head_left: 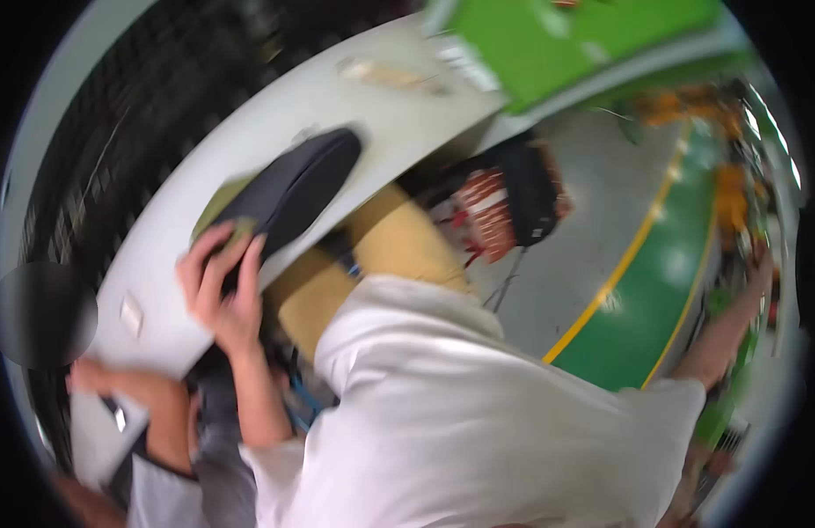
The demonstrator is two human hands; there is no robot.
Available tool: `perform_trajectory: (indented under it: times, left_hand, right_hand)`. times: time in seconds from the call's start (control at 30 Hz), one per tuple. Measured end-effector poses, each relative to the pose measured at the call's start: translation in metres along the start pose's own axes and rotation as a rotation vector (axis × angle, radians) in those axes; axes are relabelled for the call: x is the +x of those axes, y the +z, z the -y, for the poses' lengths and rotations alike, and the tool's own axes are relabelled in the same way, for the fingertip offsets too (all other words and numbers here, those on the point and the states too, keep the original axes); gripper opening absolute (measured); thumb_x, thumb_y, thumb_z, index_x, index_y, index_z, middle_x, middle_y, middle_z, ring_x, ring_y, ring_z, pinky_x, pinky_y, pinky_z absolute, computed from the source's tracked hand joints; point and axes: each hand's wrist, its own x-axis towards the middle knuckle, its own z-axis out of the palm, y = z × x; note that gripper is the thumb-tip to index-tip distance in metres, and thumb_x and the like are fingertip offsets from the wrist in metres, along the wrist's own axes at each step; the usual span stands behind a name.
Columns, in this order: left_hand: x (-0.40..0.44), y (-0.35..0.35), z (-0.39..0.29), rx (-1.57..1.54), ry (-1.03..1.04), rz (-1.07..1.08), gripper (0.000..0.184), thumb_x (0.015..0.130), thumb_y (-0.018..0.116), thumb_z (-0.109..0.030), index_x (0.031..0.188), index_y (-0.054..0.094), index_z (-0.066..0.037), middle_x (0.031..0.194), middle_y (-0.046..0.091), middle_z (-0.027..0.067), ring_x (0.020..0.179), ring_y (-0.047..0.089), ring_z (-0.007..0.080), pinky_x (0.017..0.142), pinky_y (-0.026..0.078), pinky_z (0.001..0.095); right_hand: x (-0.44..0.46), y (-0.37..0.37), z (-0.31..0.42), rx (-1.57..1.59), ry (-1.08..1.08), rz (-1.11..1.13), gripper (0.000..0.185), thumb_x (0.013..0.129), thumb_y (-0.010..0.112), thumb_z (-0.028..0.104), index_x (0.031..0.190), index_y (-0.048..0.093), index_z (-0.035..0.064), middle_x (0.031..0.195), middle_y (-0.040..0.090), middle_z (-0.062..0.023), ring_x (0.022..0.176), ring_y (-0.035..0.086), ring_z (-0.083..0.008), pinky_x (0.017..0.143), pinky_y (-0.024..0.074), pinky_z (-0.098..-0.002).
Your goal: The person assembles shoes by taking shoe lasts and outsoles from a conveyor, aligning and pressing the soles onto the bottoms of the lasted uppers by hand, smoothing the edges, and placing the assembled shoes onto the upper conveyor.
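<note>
Left hand has its fingers clamped on the near end of a dark fabric piece at the white surface, likely light, soft, grippy, best held by that edge (right hand blurred, can't tell its fingers).

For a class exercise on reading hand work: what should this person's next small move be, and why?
Probably bring the right hand over to the far end of the dark item: the left hand is alone at its near end, while the right arm stretches away from the white table. Blur hides how firmly the item is held.
</note>
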Motion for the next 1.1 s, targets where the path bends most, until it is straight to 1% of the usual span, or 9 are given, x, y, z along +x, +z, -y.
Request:
perform_trajectory:
  times: [0.1, 0.23, 0.5, 0.67, 0.73, 0.9, 1.0, 1.03, 1.1]
  left_hand:
    - [-0.001, -0.003, 0.005, -0.005, -0.013, -0.032, 0.023, 0.075, 0.097, -0.007, 0.094, 0.085, -0.009, 0.112, 0.08, 0.0055, 0.097, 0.067, 0.0243, 0.087, 0.051, 0.0366]
    - [-0.006, -0.001, 0.014, -0.031, -0.01, -0.06, 0.022, 0.074, 0.097, -0.01, 0.092, 0.085, -0.012, 0.111, 0.081, 0.002, 0.096, 0.067, 0.0223, 0.088, 0.049, 0.0352]
    - [-0.004, -0.003, 0.013, -0.006, -0.029, -0.023, 0.022, 0.073, 0.097, -0.01, 0.091, 0.086, -0.011, 0.11, 0.08, 0.0014, 0.098, 0.067, 0.0218, 0.089, 0.05, 0.0348]
    - [-0.002, -0.005, 0.008, 0.006, -0.044, -0.009, 0.022, 0.073, 0.097, -0.008, 0.091, 0.085, -0.01, 0.11, 0.08, 0.0024, 0.098, 0.067, 0.0225, 0.086, 0.052, 0.0352]
    - [0.003, -0.01, 0.004, 0.015, -0.051, 0.032, 0.022, 0.072, 0.098, -0.009, 0.09, 0.084, -0.009, 0.109, 0.079, 0.0029, 0.098, 0.067, 0.0233, 0.085, 0.053, 0.0359]
    - [0.038, -0.026, 0.001, 0.075, -0.015, 0.212, 0.026, 0.073, 0.099, -0.017, 0.087, 0.08, -0.006, 0.112, 0.076, 0.0051, 0.102, 0.067, 0.0274, 0.086, 0.055, 0.0399]
    - [0.065, -0.023, 0.003, 0.13, 0.076, 0.292, 0.052, 0.07, 0.102, -0.032, 0.109, 0.079, -0.006, 0.122, 0.074, 0.011, 0.115, 0.067, 0.0337, 0.097, 0.057, 0.0436]
    - [0.072, -0.02, 0.004, 0.141, 0.096, 0.307, 0.058, 0.069, 0.103, -0.035, 0.113, 0.078, -0.007, 0.123, 0.073, 0.0123, 0.118, 0.067, 0.0347, 0.099, 0.057, 0.0441]
    - [0.077, -0.013, 0.019, 0.052, 0.018, 0.469, 0.072, 0.072, 0.102, -0.041, 0.129, 0.076, -0.006, 0.131, 0.072, 0.0152, 0.124, 0.068, 0.0361, 0.106, 0.055, 0.0439]
  right_hand:
    - [0.027, -0.002, 0.115, 0.524, 0.357, -0.016, 0.023, 0.093, 0.079, 0.016, 0.112, 0.076, 0.0026, 0.094, 0.078, -0.0087, 0.08, 0.072, -0.0232, 0.076, 0.0579, -0.0462]
    - [0.044, -0.003, 0.202, 0.674, 0.354, 0.022, 0.024, 0.094, 0.079, 0.014, 0.115, 0.076, 0.0019, 0.097, 0.078, -0.0087, 0.084, 0.072, -0.0222, 0.079, 0.0581, -0.0443]
    - [0.036, -0.001, 0.277, 0.826, 0.339, 0.016, 0.027, 0.094, 0.079, 0.01, 0.119, 0.074, 0.0007, 0.105, 0.077, -0.0088, 0.091, 0.072, -0.0202, 0.085, 0.0585, -0.0405]
    - [0.002, -0.046, 0.337, 1.051, 0.336, -0.326, 0.029, 0.095, 0.08, 0.008, 0.122, 0.073, -0.0001, 0.109, 0.077, -0.0089, 0.096, 0.072, -0.019, 0.088, 0.0587, -0.0381]
    - [-0.035, -0.116, 0.387, 1.245, 0.295, -0.544, 0.03, 0.095, 0.08, 0.007, 0.123, 0.073, -0.0004, 0.111, 0.077, -0.0089, 0.098, 0.072, -0.0185, 0.089, 0.0588, -0.0371]
    - [-0.14, -0.339, 0.54, 1.92, -0.132, -0.701, 0.033, 0.095, 0.08, 0.004, 0.126, 0.072, -0.0012, 0.116, 0.076, -0.009, 0.102, 0.072, -0.0172, 0.093, 0.0591, -0.0347]
    - [-0.176, -0.447, 0.645, 2.129, -0.696, -0.362, 0.034, 0.096, 0.08, 0.002, 0.128, 0.071, -0.0016, 0.119, 0.076, -0.009, 0.105, 0.072, -0.0165, 0.095, 0.0592, -0.0333]
    - [-0.179, -0.465, 0.68, 2.012, -0.957, -0.289, 0.038, 0.094, 0.084, 0.011, 0.128, 0.071, 0.0012, 0.123, 0.074, -0.0088, 0.113, 0.07, -0.0181, 0.101, 0.0557, -0.0342]
    - [-0.211, -0.487, 0.735, 2.095, -1.064, 0.032, 0.048, 0.095, 0.086, 0.02, 0.137, 0.069, 0.0032, 0.133, 0.072, -0.0092, 0.126, 0.066, -0.0219, 0.114, 0.0496, -0.0382]
